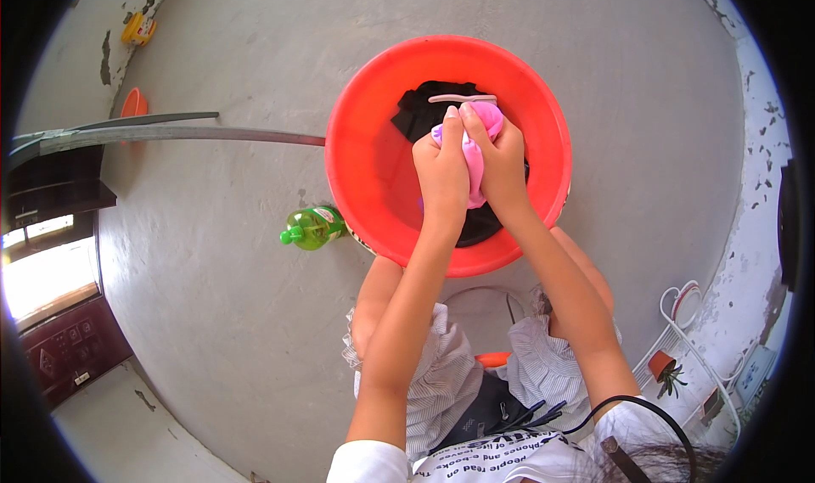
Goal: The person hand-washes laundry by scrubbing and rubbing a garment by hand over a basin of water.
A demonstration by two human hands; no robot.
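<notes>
Both my hands meet over a red plastic basin (361, 84), gripping a bunched pink cloth (474, 167) between them. My left hand (443, 167) has its fingers wrapped round the cloth's left side, thumb on top. My right hand (503, 162) closes round the other side, its thumb beside the left one. Part of the cloth hangs down between the wrists, and a pink fold shows above the right thumb. Black fabric (416, 114) lies in the basin beyond and below my hands, with a pale pink strip (463, 98) across it. My arms hide part of the basin's near side.
A green bottle (314, 228) is on the grey floor left of the basin. A metal bar (187, 133) runs from the left to the basin. A white rack (696, 347) with a potted plant (664, 368) stands at the right; a small orange tub (134, 103) sits by the far-left wall.
</notes>
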